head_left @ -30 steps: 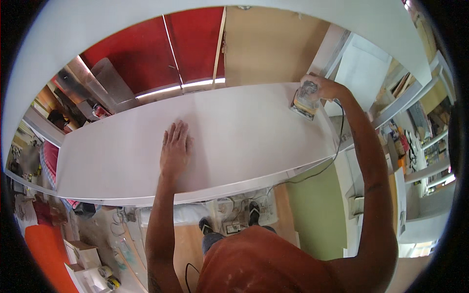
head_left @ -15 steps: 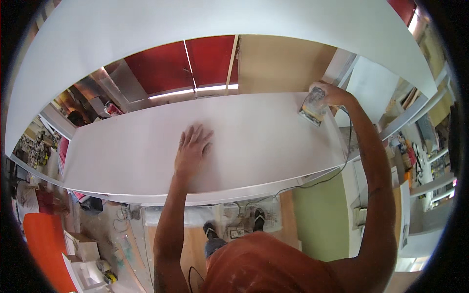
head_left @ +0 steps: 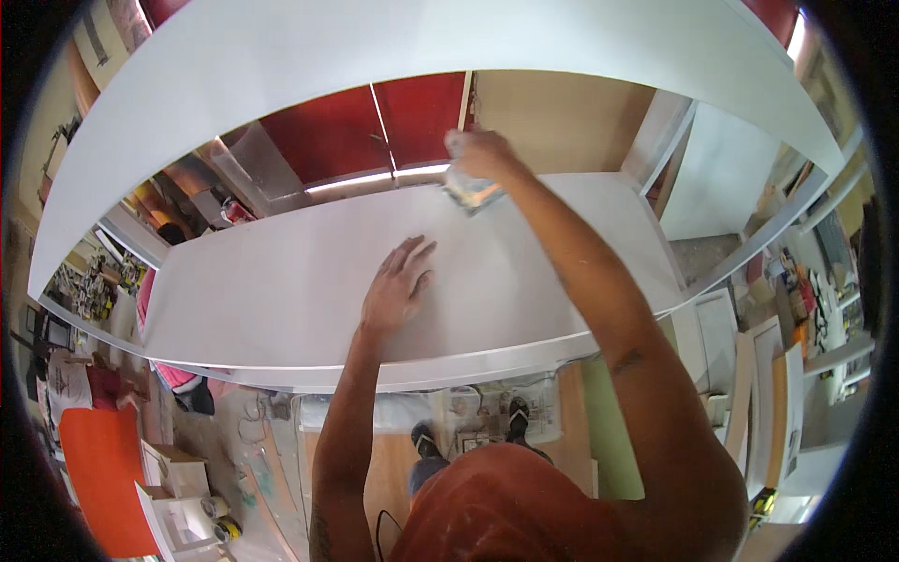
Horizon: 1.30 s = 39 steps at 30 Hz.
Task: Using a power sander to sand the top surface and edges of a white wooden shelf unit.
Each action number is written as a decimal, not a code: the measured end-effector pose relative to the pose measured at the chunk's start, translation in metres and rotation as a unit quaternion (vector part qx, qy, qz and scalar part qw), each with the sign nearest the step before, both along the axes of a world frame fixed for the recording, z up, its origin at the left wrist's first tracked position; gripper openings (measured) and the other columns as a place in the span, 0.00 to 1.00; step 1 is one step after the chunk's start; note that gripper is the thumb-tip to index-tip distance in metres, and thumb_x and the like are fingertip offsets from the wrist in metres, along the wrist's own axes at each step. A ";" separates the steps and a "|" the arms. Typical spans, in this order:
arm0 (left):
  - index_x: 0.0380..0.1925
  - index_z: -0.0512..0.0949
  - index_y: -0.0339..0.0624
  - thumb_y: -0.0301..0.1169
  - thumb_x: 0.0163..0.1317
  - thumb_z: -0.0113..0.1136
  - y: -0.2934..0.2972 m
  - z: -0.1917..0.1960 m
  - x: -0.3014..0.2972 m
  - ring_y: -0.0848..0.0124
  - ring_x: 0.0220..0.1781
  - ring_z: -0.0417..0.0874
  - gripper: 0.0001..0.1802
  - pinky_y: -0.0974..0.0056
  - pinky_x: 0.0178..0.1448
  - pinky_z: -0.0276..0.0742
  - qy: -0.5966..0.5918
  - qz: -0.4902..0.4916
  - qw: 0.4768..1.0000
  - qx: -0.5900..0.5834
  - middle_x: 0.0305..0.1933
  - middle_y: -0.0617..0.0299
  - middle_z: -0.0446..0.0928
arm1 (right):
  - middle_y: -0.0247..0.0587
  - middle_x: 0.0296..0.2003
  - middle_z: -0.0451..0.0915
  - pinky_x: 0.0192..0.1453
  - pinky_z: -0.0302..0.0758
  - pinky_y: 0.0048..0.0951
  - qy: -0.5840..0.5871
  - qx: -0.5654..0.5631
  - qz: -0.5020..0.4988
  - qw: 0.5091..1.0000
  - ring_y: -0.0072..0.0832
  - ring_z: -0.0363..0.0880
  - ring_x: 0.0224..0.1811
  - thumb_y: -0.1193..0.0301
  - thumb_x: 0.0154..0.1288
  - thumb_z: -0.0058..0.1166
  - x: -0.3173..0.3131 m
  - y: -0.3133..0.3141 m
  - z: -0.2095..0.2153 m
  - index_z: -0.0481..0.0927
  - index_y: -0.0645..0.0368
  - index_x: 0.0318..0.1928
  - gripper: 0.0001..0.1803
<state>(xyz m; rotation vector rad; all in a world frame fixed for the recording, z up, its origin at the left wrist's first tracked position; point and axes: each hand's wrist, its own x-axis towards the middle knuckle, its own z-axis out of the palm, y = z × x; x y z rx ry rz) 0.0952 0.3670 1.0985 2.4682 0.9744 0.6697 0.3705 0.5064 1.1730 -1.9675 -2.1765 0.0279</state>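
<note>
My right hand (head_left: 484, 153) is closed over the top of an electric sander (head_left: 468, 191), a dusty grey body with a yellowish lower part. It is at the far edge of a long white panel (head_left: 272, 290), around the middle, its base against the surface. Motion blurs the sander and the hand a little. Lower and to the left, my left hand (head_left: 398, 286) rests on the panel with its fingers spread, holding nothing. A bare gap of panel lies between the two hands.
A broad white board (head_left: 449, 37) arches across the top of the view, beyond the panel. Red doors (head_left: 323, 136) and a tan board (head_left: 562, 122) stand behind. An orange panel (head_left: 103, 478) and small white cabinets are at lower left; more panels lean at right.
My right hand has swept the sander left along the far edge, from the panel's right end to its middle. My left hand stays on the panel; the whole view has shifted slightly.
</note>
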 end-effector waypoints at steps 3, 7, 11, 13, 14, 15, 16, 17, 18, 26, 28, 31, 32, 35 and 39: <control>0.71 0.70 0.47 0.29 0.72 0.54 -0.006 0.002 -0.002 0.49 0.78 0.65 0.27 0.49 0.79 0.62 -0.056 0.047 0.995 0.061 0.75 0.50 0.67 | 0.53 0.46 0.84 0.57 0.80 0.54 0.033 0.042 0.036 0.998 0.50 0.82 0.57 0.59 0.59 0.64 -0.055 -0.012 0.004 0.81 0.44 0.54 0.21; 0.72 0.67 0.40 0.26 0.71 0.51 -0.004 -0.009 -0.008 0.46 0.78 0.63 0.28 0.47 0.80 0.61 -0.092 0.127 0.985 0.071 0.75 0.45 0.65 | 0.54 0.56 0.79 0.59 0.80 0.52 0.061 0.012 0.070 0.996 0.50 0.81 0.58 0.58 0.57 0.64 -0.074 -0.041 0.004 0.82 0.43 0.55 0.24; 0.72 0.67 0.39 0.31 0.73 0.51 0.004 -0.030 -0.007 0.47 0.80 0.61 0.28 0.44 0.81 0.57 0.034 0.150 0.982 0.106 0.78 0.49 0.64 | 0.48 0.56 0.82 0.64 0.78 0.49 0.072 -0.003 0.071 0.995 0.50 0.80 0.61 0.55 0.57 0.68 -0.025 -0.070 -0.009 0.82 0.38 0.60 0.28; 0.72 0.68 0.42 0.34 0.74 0.51 0.006 -0.032 -0.010 0.47 0.81 0.60 0.27 0.43 0.82 0.56 0.136 0.152 0.968 0.149 0.78 0.51 0.64 | 0.51 0.55 0.83 0.63 0.78 0.49 0.058 0.014 0.056 0.997 0.49 0.81 0.59 0.52 0.56 0.69 0.021 -0.070 -0.008 0.80 0.39 0.63 0.32; 0.72 0.69 0.47 0.37 0.75 0.52 0.005 -0.032 -0.009 0.49 0.82 0.60 0.27 0.43 0.83 0.55 0.128 0.116 0.975 0.142 0.78 0.53 0.64 | 0.53 0.53 0.84 0.62 0.78 0.50 0.037 0.027 0.007 0.999 0.50 0.82 0.57 0.52 0.56 0.70 0.042 -0.070 -0.008 0.80 0.40 0.61 0.31; 0.72 0.71 0.51 0.40 0.75 0.53 0.004 -0.030 -0.008 0.50 0.82 0.59 0.26 0.42 0.83 0.54 0.127 0.080 0.980 0.129 0.79 0.55 0.65 | 0.53 0.53 0.83 0.61 0.79 0.51 0.027 0.054 -0.007 0.998 0.50 0.83 0.56 0.53 0.56 0.70 0.066 -0.071 -0.007 0.79 0.41 0.60 0.31; 0.72 0.71 0.51 0.40 0.75 0.53 0.003 -0.028 -0.007 0.50 0.82 0.59 0.26 0.42 0.83 0.54 0.122 0.088 0.980 0.134 0.79 0.55 0.65 | 0.55 0.54 0.81 0.61 0.79 0.52 0.027 0.011 -0.058 0.998 0.52 0.81 0.58 0.51 0.56 0.70 0.087 -0.065 -0.001 0.78 0.42 0.60 0.31; 0.70 0.73 0.54 0.39 0.75 0.55 0.003 -0.025 -0.005 0.52 0.82 0.59 0.25 0.43 0.84 0.53 0.115 0.062 0.984 0.120 0.79 0.57 0.65 | 0.56 0.56 0.80 0.60 0.79 0.53 0.016 0.006 -0.101 0.995 0.54 0.81 0.58 0.51 0.56 0.69 0.104 -0.058 0.002 0.77 0.43 0.61 0.32; 0.69 0.75 0.57 0.39 0.74 0.57 0.002 -0.022 -0.003 0.54 0.82 0.59 0.24 0.44 0.84 0.53 0.095 0.031 0.988 0.118 0.79 0.60 0.65 | 0.58 0.58 0.79 0.60 0.79 0.54 0.003 -0.005 -0.152 0.988 0.56 0.81 0.57 0.50 0.57 0.69 0.115 -0.051 0.003 0.76 0.43 0.61 0.33; 0.67 0.76 0.52 0.37 0.72 0.59 0.003 -0.009 -0.002 0.55 0.80 0.64 0.24 0.50 0.84 0.56 0.072 0.007 0.994 0.086 0.76 0.60 0.69 | 0.55 0.55 0.82 0.56 0.81 0.53 -0.004 -0.021 -0.080 0.997 0.56 0.83 0.55 0.55 0.61 0.65 0.025 0.025 -0.005 0.75 0.46 0.59 0.28; 0.68 0.73 0.48 0.35 0.73 0.56 0.001 -0.006 -0.003 0.54 0.79 0.64 0.25 0.50 0.82 0.61 0.052 0.024 0.996 0.068 0.76 0.55 0.67 | 0.51 0.50 0.84 0.54 0.81 0.54 -0.016 0.019 -0.079 0.997 0.54 0.83 0.54 0.59 0.61 0.64 -0.024 0.032 -0.005 0.77 0.47 0.56 0.24; 0.71 0.69 0.44 0.30 0.71 0.55 -0.007 -0.002 -0.004 0.52 0.79 0.64 0.28 0.50 0.82 0.60 -0.013 0.082 0.991 0.104 0.77 0.52 0.66 | 0.51 0.49 0.83 0.56 0.80 0.53 0.015 0.043 0.004 0.999 0.52 0.82 0.56 0.62 0.60 0.63 -0.078 0.026 0.002 0.80 0.47 0.54 0.21; 0.71 0.69 0.44 0.30 0.71 0.55 -0.009 -0.001 -0.004 0.52 0.79 0.64 0.28 0.50 0.82 0.60 -0.016 0.067 0.992 0.104 0.77 0.52 0.66 | 0.53 0.50 0.83 0.57 0.80 0.53 0.010 0.011 0.004 1.000 0.51 0.81 0.58 0.63 0.59 0.62 -0.089 0.020 0.005 0.81 0.46 0.54 0.20; 0.73 0.66 0.41 0.28 0.72 0.53 -0.012 0.000 -0.004 0.50 0.80 0.62 0.29 0.49 0.82 0.60 -0.078 0.136 0.983 0.098 0.78 0.51 0.64 | 0.59 0.58 0.77 0.59 0.80 0.55 0.056 0.002 0.062 0.997 0.57 0.82 0.57 0.61 0.60 0.62 -0.090 -0.016 0.003 0.82 0.43 0.58 0.23; 0.72 0.67 0.40 0.30 0.72 0.53 -0.012 -0.004 -0.001 0.48 0.82 0.59 0.28 0.49 0.82 0.58 -0.061 0.127 0.984 0.111 0.79 0.52 0.62 | 0.59 0.59 0.77 0.64 0.77 0.55 0.065 0.023 0.099 0.993 0.58 0.80 0.61 0.57 0.60 0.62 -0.030 -0.072 -0.002 0.80 0.42 0.61 0.27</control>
